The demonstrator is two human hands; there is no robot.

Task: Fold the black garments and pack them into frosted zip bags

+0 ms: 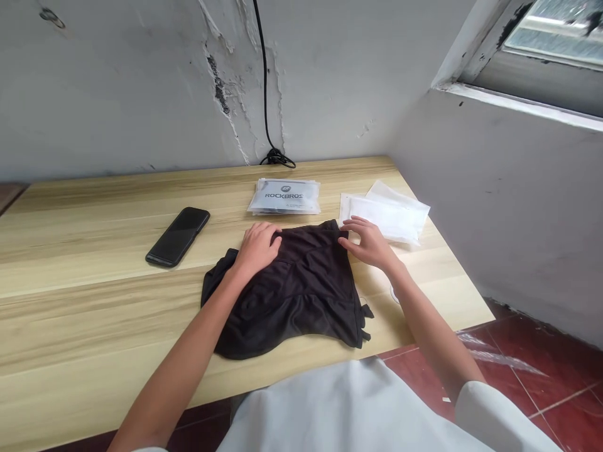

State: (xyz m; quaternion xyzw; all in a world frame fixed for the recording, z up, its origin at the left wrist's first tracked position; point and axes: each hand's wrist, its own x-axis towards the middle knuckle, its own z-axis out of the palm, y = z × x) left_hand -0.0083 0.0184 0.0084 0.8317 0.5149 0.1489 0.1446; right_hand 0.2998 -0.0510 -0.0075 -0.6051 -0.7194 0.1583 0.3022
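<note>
Cracked, peeling white plaster wall (pixel 117 81) rises behind a pale wood-grain table (pixel 94 251), and a black cable (pixel 265 69) runs down it to a small coil (pixel 277 158) at the table's back edge. Toward the left of the tabletop, a slim black smartphone (pixel 178 236) lies diagonally, well apart from the hands. Just right of it, the person's left hand (pixel 257 250) sits palm down on a crumpled black fabric garment (pixel 292 295), its fingers together and gently curved, pressing the cloth flat rather than pinching it. The garment lies near the table's front edge in a rough fan, with a small black tie or strap (pixel 366 312) poking from its lower right corner. The right hand (pixel 370 243) is half open, its fingertips (pixel 343 243) just touching the garment's upper right edge without a visible grip. A flat clear plastic packet printed ROCKBROS (pixel 284 196) lies just behind the cloth, and flat white translucent sleeves (pixel 386 216) overlap beside the right hand. Further right, a white window sill (pixel 518 103) sits above a dark red tiled floor (pixel 532 358).
</note>
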